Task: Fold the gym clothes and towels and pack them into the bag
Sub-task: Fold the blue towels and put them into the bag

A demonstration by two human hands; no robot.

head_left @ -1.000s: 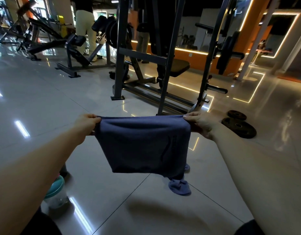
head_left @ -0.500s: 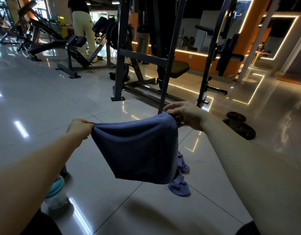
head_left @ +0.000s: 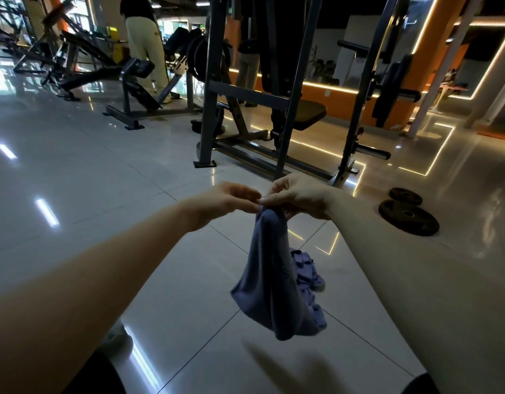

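A dark blue garment [head_left: 271, 282] hangs folded in half in front of me, above the tiled floor. My right hand [head_left: 298, 198] pinches its top corners together. My left hand [head_left: 225, 201] is right beside it, fingertips meeting at the same top edge of the cloth. On the floor behind the hanging garment lies a crumpled lighter purple-blue piece of clothing [head_left: 306, 270]. No bag is in view.
A steel rack with a bench [head_left: 274, 109] stands ahead. Two black weight plates [head_left: 407, 214] lie on the floor at right. A pale container [head_left: 114, 338] sits by my left arm. Other machines and standing people [head_left: 144, 44] are at the back left.
My hands have come together from a wide spread, so the blue garment went from stretched flat to folded in half and hanging narrow.
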